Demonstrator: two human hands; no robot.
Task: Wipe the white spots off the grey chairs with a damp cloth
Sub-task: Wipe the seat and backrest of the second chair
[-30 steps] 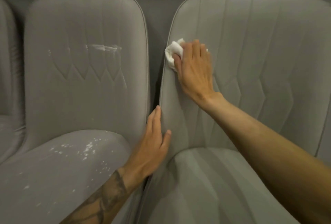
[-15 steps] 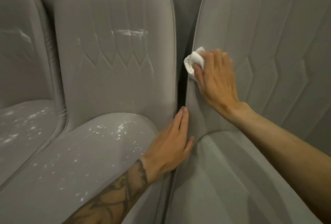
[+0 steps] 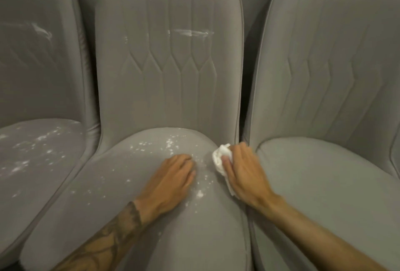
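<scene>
Three grey chairs stand side by side. The middle chair [image 3: 168, 88] has white spots [image 3: 171, 144] scattered over its seat and a white smear [image 3: 190, 33] across its backrest. My right hand [image 3: 242, 173] grips a crumpled white cloth [image 3: 219, 158] and presses it on the right edge of the middle seat. Flat on that seat, just left of the cloth, rests my left hand [image 3: 171, 179] among the spots. The left chair [image 3: 43, 75] also carries white spots [image 3: 32, 149] on its seat and a smear on its back. No spots show on the right chair [image 3: 324, 75].
Narrow dark gaps [image 3: 243, 97] separate the chairs. A dark wall strip runs behind the backrests at the top of the view.
My right hand came down with the cloth from the right chair's backrest edge onto the middle seat. My left hand shifted from the gap between chairs onto the middle seat. The view swung left.
</scene>
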